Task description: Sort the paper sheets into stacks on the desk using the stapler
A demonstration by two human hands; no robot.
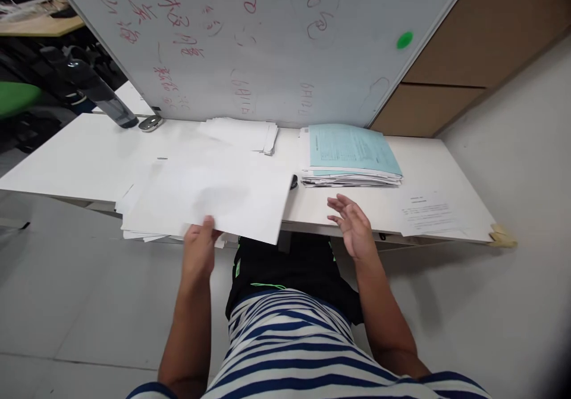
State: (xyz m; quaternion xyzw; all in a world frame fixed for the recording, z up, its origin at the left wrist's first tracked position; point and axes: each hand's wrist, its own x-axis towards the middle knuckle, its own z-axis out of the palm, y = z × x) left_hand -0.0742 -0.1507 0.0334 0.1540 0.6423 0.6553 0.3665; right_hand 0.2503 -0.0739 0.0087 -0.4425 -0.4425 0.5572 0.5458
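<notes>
Head: left grip point(199, 249) holds white paper point(223, 200); whiteboard point(276, 60) shows red "50".

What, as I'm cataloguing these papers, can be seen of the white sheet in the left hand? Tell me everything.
The white sheet looks like paper, rectangular, with no print visible on its upper face, only soft grey shadow. The left hand grips its near edge, thumb on top. It extends over other papers, its near right corner reaching beyond the desk. The right hand is apart from it.
</notes>
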